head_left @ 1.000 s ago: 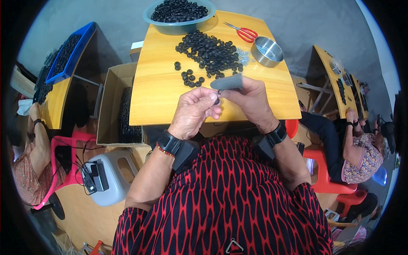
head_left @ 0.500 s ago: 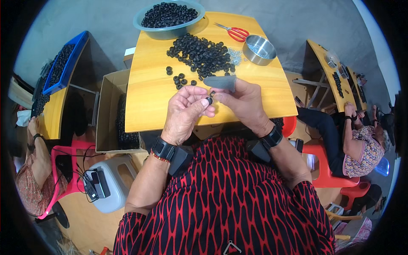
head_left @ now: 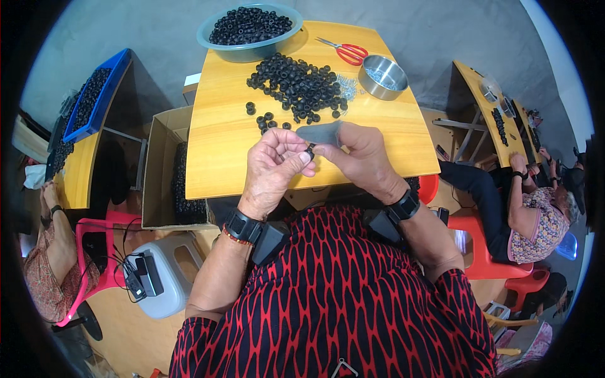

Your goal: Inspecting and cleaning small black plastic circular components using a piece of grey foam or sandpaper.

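Observation:
A small black ring-like part (head_left: 309, 150) is pinched between the thumb and fingers of my left hand (head_left: 271, 170), above the near edge of the yellow table (head_left: 217, 154). Against it, my right hand (head_left: 365, 157) presses its thumb tip, fingers closed. A grey flat piece (head_left: 318, 133), cloth or thin sheet, sticks out to the left from my right fingers. Whatever sits between the right fingertips at the part is too small and covered to name. Just beyond my hands, several loose black parts (head_left: 268, 118) lie beside a large heap of black parts (head_left: 293, 82).
Farther back stand a light-blue basin (head_left: 249, 53) full of black parts, red-handled scissors (head_left: 351, 54) and a metal bowl (head_left: 384, 94). Small silvery pieces (head_left: 347, 87) lie by the bowl. A cardboard box (head_left: 155, 183) stands left of the table. People work at tables on both sides.
My right thumb has moved left and down onto the black part, closing the small gap between my hands. The grey piece has shifted slightly left and down with it.

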Demonstrator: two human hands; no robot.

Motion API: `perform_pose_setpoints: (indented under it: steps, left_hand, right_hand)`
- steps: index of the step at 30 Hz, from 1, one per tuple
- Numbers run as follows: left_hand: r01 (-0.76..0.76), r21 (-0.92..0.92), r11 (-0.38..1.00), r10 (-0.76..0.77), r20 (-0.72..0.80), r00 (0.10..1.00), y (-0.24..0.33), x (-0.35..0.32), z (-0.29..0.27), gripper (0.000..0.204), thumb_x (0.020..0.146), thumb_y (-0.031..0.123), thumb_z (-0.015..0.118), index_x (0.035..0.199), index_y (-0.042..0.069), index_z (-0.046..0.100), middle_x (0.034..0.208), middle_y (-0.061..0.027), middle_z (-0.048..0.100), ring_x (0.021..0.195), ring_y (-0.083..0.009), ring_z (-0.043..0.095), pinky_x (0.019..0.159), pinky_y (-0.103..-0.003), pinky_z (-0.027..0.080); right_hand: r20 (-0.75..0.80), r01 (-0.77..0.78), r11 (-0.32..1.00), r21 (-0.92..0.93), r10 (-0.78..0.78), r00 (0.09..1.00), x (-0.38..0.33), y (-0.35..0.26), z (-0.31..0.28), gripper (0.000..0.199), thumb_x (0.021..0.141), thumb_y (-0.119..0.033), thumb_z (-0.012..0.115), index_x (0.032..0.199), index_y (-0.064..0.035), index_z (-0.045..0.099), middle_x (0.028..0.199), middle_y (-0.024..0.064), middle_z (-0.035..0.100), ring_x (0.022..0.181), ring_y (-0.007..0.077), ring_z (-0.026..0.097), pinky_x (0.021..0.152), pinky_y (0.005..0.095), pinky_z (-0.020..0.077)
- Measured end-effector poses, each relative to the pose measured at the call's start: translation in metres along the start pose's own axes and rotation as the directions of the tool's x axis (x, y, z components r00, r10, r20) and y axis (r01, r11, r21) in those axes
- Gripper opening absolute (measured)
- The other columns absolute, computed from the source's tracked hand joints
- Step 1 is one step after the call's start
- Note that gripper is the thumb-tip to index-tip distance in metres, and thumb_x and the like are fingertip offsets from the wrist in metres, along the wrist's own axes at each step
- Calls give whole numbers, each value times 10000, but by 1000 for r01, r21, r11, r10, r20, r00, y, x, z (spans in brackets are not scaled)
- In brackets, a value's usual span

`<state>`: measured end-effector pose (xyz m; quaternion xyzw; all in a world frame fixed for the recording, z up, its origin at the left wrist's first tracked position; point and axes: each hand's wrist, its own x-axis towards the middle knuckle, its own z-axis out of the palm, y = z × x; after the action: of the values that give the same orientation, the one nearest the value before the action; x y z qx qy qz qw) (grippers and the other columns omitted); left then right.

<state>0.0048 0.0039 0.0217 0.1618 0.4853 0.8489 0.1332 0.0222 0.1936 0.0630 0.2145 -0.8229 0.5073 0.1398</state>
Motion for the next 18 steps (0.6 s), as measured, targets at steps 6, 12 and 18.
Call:
perform_pose_setpoints:
  steps: [6, 12, 18]
  left_hand:
    - [10, -26, 1000, -10, -2, 1000, 4, -2, 1, 265, 892, -40, 660, 1105, 18, 514, 945, -84, 648, 766, -162, 685, 677, -283, 610]
    - [-5, 60, 998, 4, 12, 1000, 7, -5, 9, 323, 883, -37, 672, 1142, 17, 487, 914, -80, 633, 742, -154, 665, 652, -270, 590]
    - [19, 14, 1000, -18, -30, 999, 3, -6, 13, 370, 890, -44, 655, 1201, 30, 469, 912, -76, 628, 756, -165, 666, 664, -279, 589]
  right_hand:
    - [64, 82, 987, -140, -73, 995, 3, -11, -7, 140, 836, -47, 713, 974, -27, 706, 713, 93, 617, 609, 176, 584, 568, 295, 466]
    - [157, 150, 967, -204, -119, 980, 4, -20, -13, 99, 845, -73, 716, 934, -31, 708, 687, 106, 623, 587, 143, 582, 552, 297, 456]
    - [96, -41, 994, -103, 51, 994, -5, -13, -8, 70, 812, -45, 707, 872, -23, 677, 690, 131, 598, 586, 218, 582, 546, 327, 454]
